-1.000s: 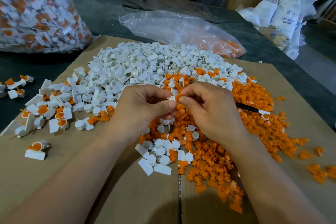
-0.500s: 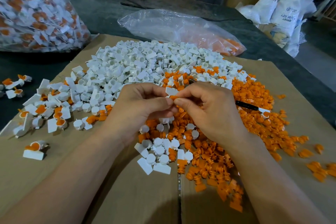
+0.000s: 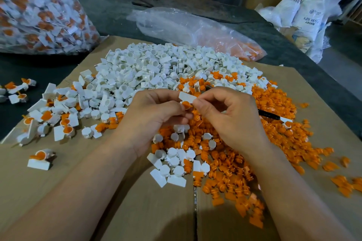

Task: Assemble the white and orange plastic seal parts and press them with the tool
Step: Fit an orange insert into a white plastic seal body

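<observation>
Far left: bag (image 3: 39, 10) full of done seals, plus a few loose seals (image 3: 18, 92) on the dark table beside the cardboard (image 3: 137, 211). More assembled ones sat at the left fringe of the white pile (image 3: 156, 70).

Centre: I had the left hand (image 3: 154, 115) curled, thumb and fingers pinching the orange part (image 3: 186, 104). The white part (image 3: 187, 97) sat right on top of it, touching, held above the piles between the two hands. The right hand (image 3: 231, 121) was curled too, thumb and forefinger nipping the white part's flat tab. Its other fingers were tucked in, holding nothing I could see.

Step, as I read it: mating orange into white by hand. I couldn't tell if the insert was fully seated, since fingertips hid the joint. Not yet pressed.

Right: the tool (image 3: 268, 116), a thin black stick with a pale tip, lay on the orange pile (image 3: 278, 143) just beside the right hand, partly hidden behind it. Nobody was touching it.

Next move, my call: hold the pair square in the left pinch, free the right hand, reach right for the tool, and press straight onto the orange part. Risk: the parts are small and look slick, so a skewed push could pop the insert out into the pile.
</observation>
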A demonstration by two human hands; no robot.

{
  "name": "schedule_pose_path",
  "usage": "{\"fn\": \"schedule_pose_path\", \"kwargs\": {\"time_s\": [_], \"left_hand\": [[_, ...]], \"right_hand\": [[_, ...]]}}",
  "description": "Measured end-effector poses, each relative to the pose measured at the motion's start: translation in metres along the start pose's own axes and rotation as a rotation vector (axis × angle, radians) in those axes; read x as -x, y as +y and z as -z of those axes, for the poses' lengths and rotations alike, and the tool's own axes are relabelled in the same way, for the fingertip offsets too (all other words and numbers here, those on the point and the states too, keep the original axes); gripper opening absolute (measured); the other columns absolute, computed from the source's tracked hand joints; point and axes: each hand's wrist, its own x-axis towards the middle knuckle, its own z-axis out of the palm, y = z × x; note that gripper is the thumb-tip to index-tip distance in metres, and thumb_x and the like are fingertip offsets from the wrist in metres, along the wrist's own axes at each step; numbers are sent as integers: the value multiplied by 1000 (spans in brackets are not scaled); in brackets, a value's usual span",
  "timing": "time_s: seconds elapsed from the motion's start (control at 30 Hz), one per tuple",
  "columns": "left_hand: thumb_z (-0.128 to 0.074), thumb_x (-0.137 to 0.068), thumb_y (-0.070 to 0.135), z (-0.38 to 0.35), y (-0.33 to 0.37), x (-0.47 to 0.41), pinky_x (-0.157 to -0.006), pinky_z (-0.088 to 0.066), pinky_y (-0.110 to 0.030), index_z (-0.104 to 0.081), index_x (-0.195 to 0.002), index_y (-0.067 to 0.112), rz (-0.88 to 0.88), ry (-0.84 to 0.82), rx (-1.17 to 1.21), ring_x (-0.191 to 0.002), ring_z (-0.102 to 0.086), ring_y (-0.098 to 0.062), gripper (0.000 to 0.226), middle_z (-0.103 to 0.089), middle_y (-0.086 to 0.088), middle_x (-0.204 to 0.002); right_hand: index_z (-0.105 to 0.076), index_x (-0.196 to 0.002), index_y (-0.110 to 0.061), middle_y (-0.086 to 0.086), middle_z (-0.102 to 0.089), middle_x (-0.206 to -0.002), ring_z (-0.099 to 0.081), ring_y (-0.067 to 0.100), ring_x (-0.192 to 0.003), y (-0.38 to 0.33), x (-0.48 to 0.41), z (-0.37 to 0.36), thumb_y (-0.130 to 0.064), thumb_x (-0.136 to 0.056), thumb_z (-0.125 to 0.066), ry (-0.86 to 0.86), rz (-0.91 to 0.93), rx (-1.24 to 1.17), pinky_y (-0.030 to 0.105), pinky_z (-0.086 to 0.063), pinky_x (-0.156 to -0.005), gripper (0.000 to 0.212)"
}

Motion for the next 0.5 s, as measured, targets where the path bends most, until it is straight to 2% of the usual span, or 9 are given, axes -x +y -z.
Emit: {"fn": "schedule_pose_path", "kwargs": {"time_s": [0.1,0.23,0.3,0.33,0.4,0.5], "left_hand": [[-56,-79,-12,1,-1,-1,-54,-54,-18,-74,-70,8,-5,10,26,-61,-68,-15,28,-70,-10,-67],[-61,-75,-10,1,-1,-1,-57,-56,-20,-73,-69,10,-8,-20,16,-62,-68,-17,23,-70,-11,-68],[-66,-66,1,2,-1,0,-56,-56,-21,-71,-74,7,31,-55,55,-64,-69,-20,12,-70,-14,-71],[-67,-62,9,2,-1,-1,-55,-56,-22,-68,-78,6,61,-68,77,-66,-70,-23,16,-71,-15,-74],[-65,-59,19,4,1,-2,-52,-56,-24,-66,-81,5,121,-76,94,-68,-70,-28,26,-70,-15,-75],[-67,-58,16,7,4,-1,-49,-55,-23,-66,-70,10,174,-91,24,-66,-71,-28,14,-69,-12,-70]], "right_hand": [[-63,-81,-26,-17,-61,-73,-58,-4,-68,0,0,0,-17,-79,-65,-6,16,-57,10,-44,-61,9],[-70,-86,-15,-12,-62,-78,-62,7,-76,2,0,-2,-11,-79,-64,-39,83,21,23,-51,-68,10],[-71,-85,-10,-17,-59,-77,-58,5,-77,3,-1,-1,-9,-78,-64,-28,120,62,15,-47,-69,10],[-71,-83,-8,-17,-57,-77,-57,4,-78,3,-2,0,-7,-78,-63,-22,142,76,12,-45,-70,9],[-70,-82,-4,-13,-58,-76,-56,5,-79,4,-2,2,-4,-77,-63,-30,183,99,11,-44,-70,8],[-71,-85,-5,0,-64,-76,-57,9,-75,6,-2,4,-4,-79,-63,-96,219,122,19,-46,-67,9]]}}
